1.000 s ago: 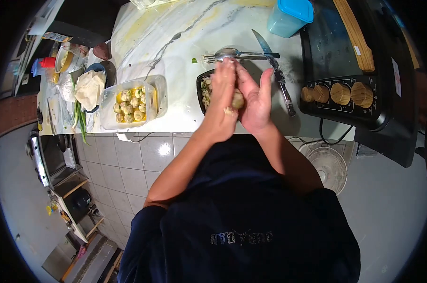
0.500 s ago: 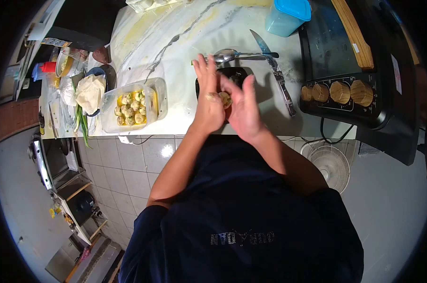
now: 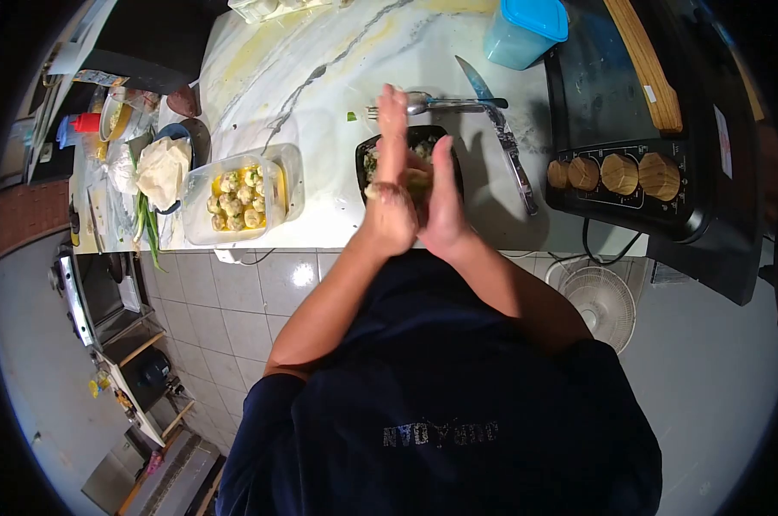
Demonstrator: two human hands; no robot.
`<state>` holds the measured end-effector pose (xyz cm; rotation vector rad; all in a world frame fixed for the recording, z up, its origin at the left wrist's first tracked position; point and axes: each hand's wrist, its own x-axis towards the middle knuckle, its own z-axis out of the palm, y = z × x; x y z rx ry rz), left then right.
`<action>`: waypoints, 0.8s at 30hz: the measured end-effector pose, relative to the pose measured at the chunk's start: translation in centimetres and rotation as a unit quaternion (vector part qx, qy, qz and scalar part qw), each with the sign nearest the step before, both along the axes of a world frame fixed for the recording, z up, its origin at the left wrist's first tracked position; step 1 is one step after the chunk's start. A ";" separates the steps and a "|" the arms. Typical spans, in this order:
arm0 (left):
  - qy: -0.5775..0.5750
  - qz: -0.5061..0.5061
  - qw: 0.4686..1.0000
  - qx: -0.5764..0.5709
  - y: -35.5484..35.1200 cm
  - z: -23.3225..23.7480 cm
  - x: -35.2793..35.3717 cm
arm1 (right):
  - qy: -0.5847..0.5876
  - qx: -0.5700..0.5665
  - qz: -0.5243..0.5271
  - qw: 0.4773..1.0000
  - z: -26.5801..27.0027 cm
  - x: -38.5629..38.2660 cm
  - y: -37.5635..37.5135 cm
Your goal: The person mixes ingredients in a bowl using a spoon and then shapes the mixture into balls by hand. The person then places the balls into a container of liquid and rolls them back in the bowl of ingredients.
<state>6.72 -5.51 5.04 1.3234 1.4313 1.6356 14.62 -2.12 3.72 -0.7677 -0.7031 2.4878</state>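
Fingers [image 3: 395, 120] of the left hand [image 3: 389, 193] stand straight and close together, and those of the right hand [image 3: 445, 202] lie flat against them. The two palms are pressed together on a pale lump of filling [image 3: 418, 180], of which only a sliver shows between them. Both hands hover just above the near rim of a black bowl [image 3: 432, 136] that has more chopped mix in it. Just beyond the bowl lie a fork and spoon [image 3: 436, 103] side by side, and a knife [image 3: 502, 136] lies just right of it. Left of the bowl sits a clear tub [image 3: 281, 168] with shaped balls in yellow liquid. Far right of the bowl is a black oven [image 3: 630, 129] with wooden knobs, and beyond the bowl to the right a blue-lidded container [image 3: 526, 30].
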 end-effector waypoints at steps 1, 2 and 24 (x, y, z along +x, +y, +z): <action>-0.040 -0.073 0.995 -0.054 -0.8 0.5 0.4 | 0.017 -0.007 -0.044 0.999 0.2 -0.1 0.5; -0.001 -0.028 0.999 -0.032 -0.9 0.9 1.2 | 0.050 -0.024 -0.085 0.995 0.5 -0.2 1.0; 0.182 0.054 0.980 -0.069 1.1 -3.5 -0.6 | 0.002 -0.030 -0.107 0.994 -0.5 -0.4 1.3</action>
